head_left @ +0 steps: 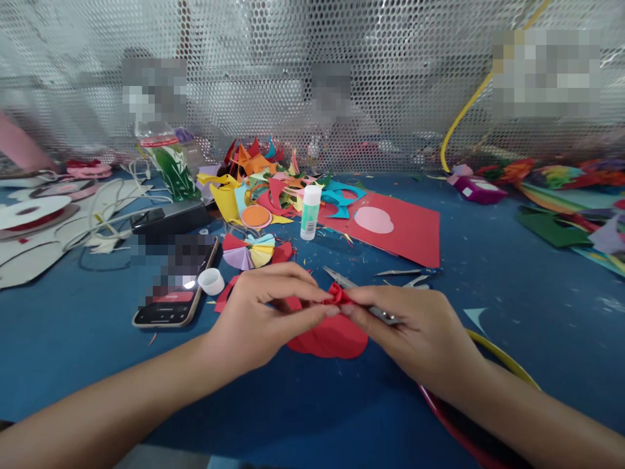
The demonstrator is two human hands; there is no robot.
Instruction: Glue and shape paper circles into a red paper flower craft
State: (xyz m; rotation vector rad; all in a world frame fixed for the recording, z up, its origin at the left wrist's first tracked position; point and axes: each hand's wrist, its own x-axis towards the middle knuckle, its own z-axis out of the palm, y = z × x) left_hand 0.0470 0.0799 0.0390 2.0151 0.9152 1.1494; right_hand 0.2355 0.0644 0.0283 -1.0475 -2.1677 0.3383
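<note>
Both hands pinching folded red paper (336, 294) at fingertips: left hand (263, 312), right hand (415, 326) (apparently also gripping scissors (359, 291)), just in front of glue stick (310, 212) on blue table (537, 312).

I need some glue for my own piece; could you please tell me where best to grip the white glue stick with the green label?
Probably grip the white glue stick around its green-labelled middle, from above: it stands upright and uncapped.
</note>
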